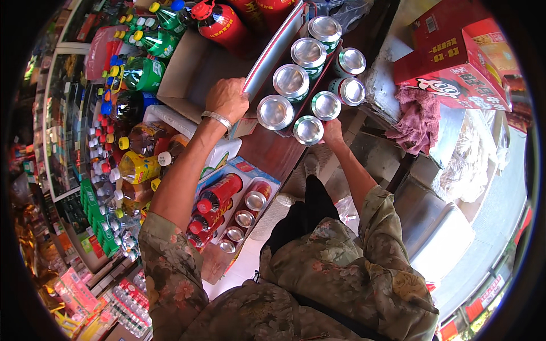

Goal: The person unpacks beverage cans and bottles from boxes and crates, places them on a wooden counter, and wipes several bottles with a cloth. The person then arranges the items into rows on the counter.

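Observation:
My left hand (228,100), with a silver bangle at its wrist, is closed on the edge of a white, red-rimmed carton panel (266,55). Right of that panel stands a row of green drinks cans (291,81), silver ends up. More green cans with silver ends (352,62) sit along the row's outer side. My right hand (333,131) is against the nearest of these, a green can (308,130), and grips it from the right. Its fingers are partly hidden behind the can and a neighbouring can (326,105).
An open cardboard box (183,70) with large red bottles (222,25) is at my left. Nearer lies a tray (273,183) of red bottles and cans. Soft-drink bottles (140,166) crowd the left side. A red carton (452,72) and pink cloth (416,117) are at right.

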`<move>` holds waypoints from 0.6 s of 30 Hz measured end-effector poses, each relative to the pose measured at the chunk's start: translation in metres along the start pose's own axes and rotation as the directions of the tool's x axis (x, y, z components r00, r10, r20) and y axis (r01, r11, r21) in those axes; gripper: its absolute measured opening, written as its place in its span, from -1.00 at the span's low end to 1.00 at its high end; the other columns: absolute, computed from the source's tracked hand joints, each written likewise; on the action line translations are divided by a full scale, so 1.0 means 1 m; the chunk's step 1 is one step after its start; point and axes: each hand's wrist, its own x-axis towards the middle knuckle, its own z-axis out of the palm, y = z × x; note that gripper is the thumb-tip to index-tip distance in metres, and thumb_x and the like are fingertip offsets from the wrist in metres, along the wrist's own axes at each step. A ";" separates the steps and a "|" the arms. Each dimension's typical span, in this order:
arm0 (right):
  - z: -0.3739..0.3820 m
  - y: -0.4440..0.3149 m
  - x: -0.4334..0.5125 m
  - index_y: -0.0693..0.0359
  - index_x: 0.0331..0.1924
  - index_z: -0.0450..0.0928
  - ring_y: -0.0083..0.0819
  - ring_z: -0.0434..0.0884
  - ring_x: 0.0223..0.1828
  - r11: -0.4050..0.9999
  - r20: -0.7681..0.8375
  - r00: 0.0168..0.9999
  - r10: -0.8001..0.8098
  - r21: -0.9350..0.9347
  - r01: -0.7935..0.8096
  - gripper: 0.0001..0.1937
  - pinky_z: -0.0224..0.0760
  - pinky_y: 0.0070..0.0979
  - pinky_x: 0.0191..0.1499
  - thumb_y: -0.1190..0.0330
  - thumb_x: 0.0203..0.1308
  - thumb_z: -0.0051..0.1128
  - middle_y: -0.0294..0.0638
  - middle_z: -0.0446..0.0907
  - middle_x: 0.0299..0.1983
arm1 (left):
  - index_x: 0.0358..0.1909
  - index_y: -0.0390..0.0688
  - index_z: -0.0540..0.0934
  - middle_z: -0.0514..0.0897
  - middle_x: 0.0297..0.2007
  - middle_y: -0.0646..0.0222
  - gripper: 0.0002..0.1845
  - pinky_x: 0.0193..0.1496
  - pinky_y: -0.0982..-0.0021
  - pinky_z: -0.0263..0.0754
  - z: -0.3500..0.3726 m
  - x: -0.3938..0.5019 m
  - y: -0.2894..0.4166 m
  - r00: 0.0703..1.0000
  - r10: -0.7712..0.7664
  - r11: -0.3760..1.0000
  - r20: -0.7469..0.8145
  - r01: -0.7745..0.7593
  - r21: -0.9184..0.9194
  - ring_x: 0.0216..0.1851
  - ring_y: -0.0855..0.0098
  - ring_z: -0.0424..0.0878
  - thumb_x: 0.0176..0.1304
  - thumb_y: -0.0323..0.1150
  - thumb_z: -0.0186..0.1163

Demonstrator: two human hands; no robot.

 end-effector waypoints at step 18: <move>0.030 -0.021 -0.078 0.32 -0.07 0.48 -0.21 0.71 -0.50 0.982 0.031 0.982 -0.187 -0.030 0.188 -0.76 0.54 -0.32 -0.55 0.38 0.23 0.09 0.04 0.67 -0.40 | -0.43 -0.14 0.68 0.71 -0.39 0.09 -0.88 -0.16 0.07 0.55 -0.022 -0.073 -0.009 0.971 -0.196 0.977 0.138 0.183 0.107 -0.24 0.01 0.67 -0.03 -0.37 0.24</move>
